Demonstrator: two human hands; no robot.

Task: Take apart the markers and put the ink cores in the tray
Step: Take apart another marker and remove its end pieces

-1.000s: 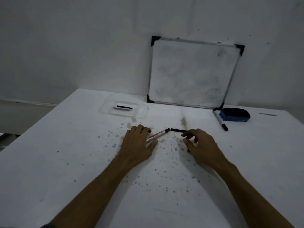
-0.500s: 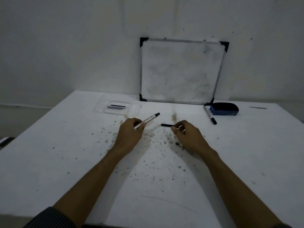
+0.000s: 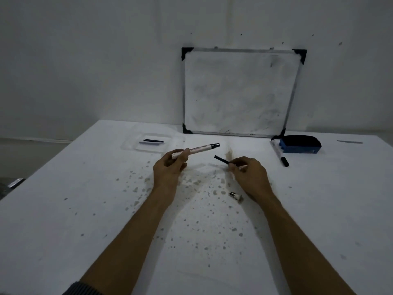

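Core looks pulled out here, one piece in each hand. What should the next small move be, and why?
Probably carry the ink core in the right hand over to the clear tray and drop it beside the core already there. It is free of the marker body, which the left hand holds apart from it.

Left hand (image 3: 170, 167) grips barrel (image 3: 200, 149); right hand (image 3: 251, 175) grips core (image 3: 222, 159).

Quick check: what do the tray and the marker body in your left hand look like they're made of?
Tray: likely thin clear plastic, glossy; the table shows through its rim. Marker body in the left hand: probably smooth plastic, pale printed barrel with a black end. Dim light leaves both uncertain.
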